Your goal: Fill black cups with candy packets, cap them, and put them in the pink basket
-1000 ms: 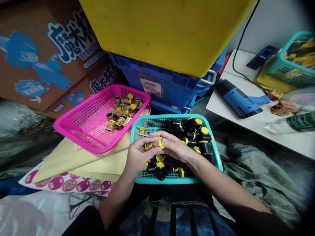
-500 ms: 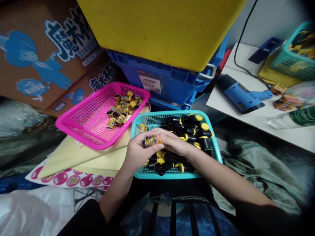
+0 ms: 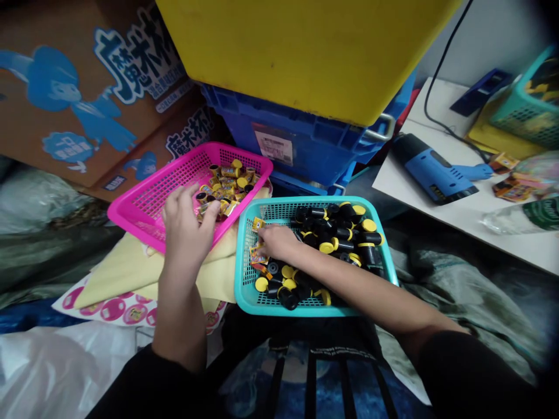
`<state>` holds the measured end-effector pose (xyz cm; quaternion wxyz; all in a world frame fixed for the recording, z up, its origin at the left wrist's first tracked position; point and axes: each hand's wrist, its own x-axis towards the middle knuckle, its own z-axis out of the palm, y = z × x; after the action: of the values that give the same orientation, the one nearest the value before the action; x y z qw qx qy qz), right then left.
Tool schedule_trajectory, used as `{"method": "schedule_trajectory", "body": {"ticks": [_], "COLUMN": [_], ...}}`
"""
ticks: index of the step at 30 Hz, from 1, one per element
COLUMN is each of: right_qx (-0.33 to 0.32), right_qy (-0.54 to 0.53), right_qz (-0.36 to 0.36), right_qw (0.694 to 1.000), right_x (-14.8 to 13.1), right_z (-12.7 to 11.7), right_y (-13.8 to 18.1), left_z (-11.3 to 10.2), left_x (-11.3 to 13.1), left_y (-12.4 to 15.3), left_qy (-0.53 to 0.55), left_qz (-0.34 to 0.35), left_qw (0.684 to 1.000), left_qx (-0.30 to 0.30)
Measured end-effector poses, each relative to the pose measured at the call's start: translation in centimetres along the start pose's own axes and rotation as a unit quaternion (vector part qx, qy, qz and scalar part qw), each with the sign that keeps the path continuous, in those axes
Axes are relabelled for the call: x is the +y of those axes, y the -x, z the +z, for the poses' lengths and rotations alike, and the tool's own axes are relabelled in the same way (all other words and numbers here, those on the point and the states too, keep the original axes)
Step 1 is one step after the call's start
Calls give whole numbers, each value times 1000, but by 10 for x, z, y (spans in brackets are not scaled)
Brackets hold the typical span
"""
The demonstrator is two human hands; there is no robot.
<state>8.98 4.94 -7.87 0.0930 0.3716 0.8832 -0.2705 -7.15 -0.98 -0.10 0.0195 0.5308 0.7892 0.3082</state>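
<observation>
My left hand point(image 3: 187, 224) is over the near side of the pink basket point(image 3: 131, 218), thumb and fingers spread apart. Beside its fingertips lies a heap of small yellow printed canisters point(image 3: 227, 185) with yellow lids. My right hand point(image 3: 279, 241) reaches into the left end of the teal basket point(image 3: 314, 313). Its thumb and forefinger are pinched at a small printed yellow label point(image 3: 258, 254); another label point(image 3: 257, 223) lies just above. Bare black canisters point(image 3: 344, 233) with yellow lids fill much of this basket.
Stacked blue crates point(image 3: 301, 157) and a yellow bin point(image 3: 305, 52) rise behind the baskets. At right, a white table point(image 3: 437, 227) holds a blue heat gun point(image 3: 437, 169), a plastic bottle point(image 3: 519, 218) and another teal basket point(image 3: 524, 113). Printed cardboard boxes point(image 3: 96, 163) stand at left.
Both hands were together over the teal basket around a labelled canister. The left has moved left to the pink basket and opened; the right has moved down to the labels.
</observation>
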Motion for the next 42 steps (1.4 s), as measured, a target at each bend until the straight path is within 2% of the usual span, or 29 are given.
{"method": "schedule_trajectory", "body": {"ticks": [3,6,8,11,15,17,19,21,23,25,27,29,31,35,37,39,40,42], "right_qx": [-20,-31,-29,-12,-32,-26,8,34,13,-10,2,39,77,172,184,181,180,169], "right_qy": [-9,-46,-129,-286,-463,-505,-498,-473,-439,-411,-436,-497,-517,-417,-358,-281,-229,-83], "right_qz": [3,-13,-52,-103,-132,-122,-79,-28,-1,1,-35,-74,-77,-30,-43,-39,-12,88], "right_qw": [1000,998,990,953,876,854,864,880,898,912,899,864,849,892,914,942,957,978], "right_x": [1,12,21,32,40,41,42,41,41,40,38,34,28,18,20,31,39,59], "right_z": [-2,-15,-26,-40,-42,-36,-28,-21,-15,-13,-14,-16,-17,-21,-28,-39,-44,-52], "right_y": [-4,3,12,28,38,38,37,36,35,35,36,36,36,37,40,46,49,55], "left_z": [1,7,13,24,32,33,32,30,27,26,26,29,34,44,48,51,53,54], "left_x": [6,10,11,14,20,23,24,23,20,18,18,20,25,33,33,32,31,29], "left_y": [13,28,34,38,38,39,40,41,42,42,42,42,43,44,44,44,44,45], "left_qy": [113,182,195,234,308,322,302,247,177,147,197,281,350,437,459,464,462,454], "left_qz": [3,-16,-22,-38,-102,-116,-116,-103,-86,-87,-113,-149,-178,-203,-206,-209,-210,-213], "left_qw": [993,973,958,931,903,894,901,929,961,974,962,935,908,862,847,845,847,852], "left_qx": [-44,-142,-209,-277,-283,-288,-289,-254,-192,-150,-151,-158,-147,-158,-169,-162,-156,-151]}}
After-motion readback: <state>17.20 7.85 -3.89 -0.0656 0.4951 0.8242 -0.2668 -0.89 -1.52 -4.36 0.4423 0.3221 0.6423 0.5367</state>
